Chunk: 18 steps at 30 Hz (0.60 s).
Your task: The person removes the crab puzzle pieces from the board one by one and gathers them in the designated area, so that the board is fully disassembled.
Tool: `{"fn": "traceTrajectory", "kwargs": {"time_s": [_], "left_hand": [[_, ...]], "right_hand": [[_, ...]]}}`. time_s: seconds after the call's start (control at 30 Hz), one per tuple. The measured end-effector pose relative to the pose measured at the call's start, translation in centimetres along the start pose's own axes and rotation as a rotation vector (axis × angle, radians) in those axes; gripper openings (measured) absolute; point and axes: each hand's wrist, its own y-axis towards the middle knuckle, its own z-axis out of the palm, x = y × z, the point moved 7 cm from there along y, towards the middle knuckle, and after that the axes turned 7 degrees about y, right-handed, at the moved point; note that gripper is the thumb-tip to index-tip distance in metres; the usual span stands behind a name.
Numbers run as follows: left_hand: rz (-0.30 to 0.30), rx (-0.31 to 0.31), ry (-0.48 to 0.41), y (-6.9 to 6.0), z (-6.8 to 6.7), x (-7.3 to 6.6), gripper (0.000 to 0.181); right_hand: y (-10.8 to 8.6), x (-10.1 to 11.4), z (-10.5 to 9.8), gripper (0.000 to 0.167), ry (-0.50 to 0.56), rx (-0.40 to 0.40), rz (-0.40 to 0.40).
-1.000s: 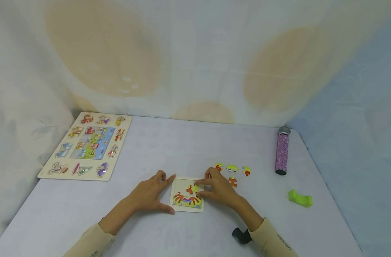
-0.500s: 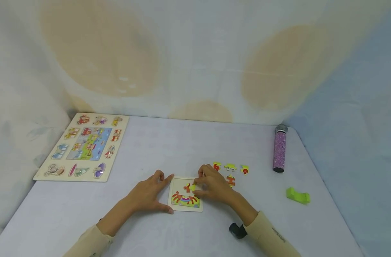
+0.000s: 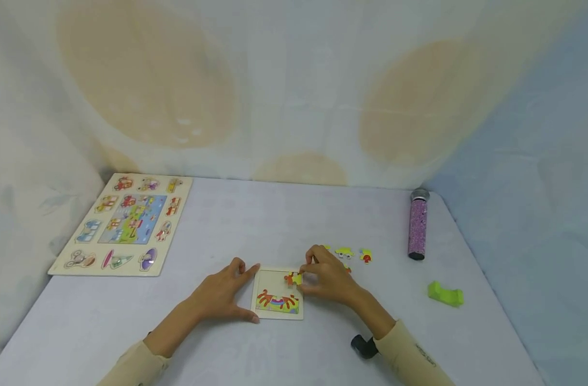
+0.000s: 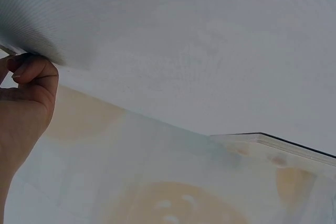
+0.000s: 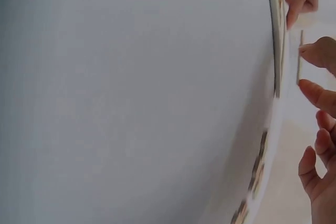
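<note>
In the head view, a small square puzzle tray [image 3: 271,316] lies on the white table, with joined pieces [image 3: 277,303] showing red, green and a rainbow arc along its lower part. My left hand [image 3: 221,295] touches the tray's left side, thumb at the near corner and index finger at the far corner. Between thumb and finger, my right hand [image 3: 330,277] pinches a red-and-yellow piece [image 3: 292,279] over the tray's upper right. The right wrist view shows this piece [image 5: 300,61] edge-on at the fingertips of my right hand [image 5: 323,124].
Several loose pieces [image 3: 344,252] lie behind my right hand, partly hidden by it. A large picture board [image 3: 154,262] is at the back left. To the right are a purple glittery microphone [image 3: 417,228] and a green block [image 3: 446,294]; a black object [image 3: 364,347] sits by my right sleeve.
The red-and-yellow piece has shifted toward the tray's upper right with my right hand. My left hand stays at the tray's left side. The head view has moved slightly.
</note>
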Motion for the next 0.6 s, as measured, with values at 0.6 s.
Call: {"fn": "traceTrajectory", "kwargs": {"time_s": [0.6], "left_hand": [[0.003, -0.012, 0.005, 0.0, -0.3, -0.2, 0.117]], "right_hand": [[-9.2, -7.3, -8.8, 0.026, -0.117, -0.093, 0.232]]}}
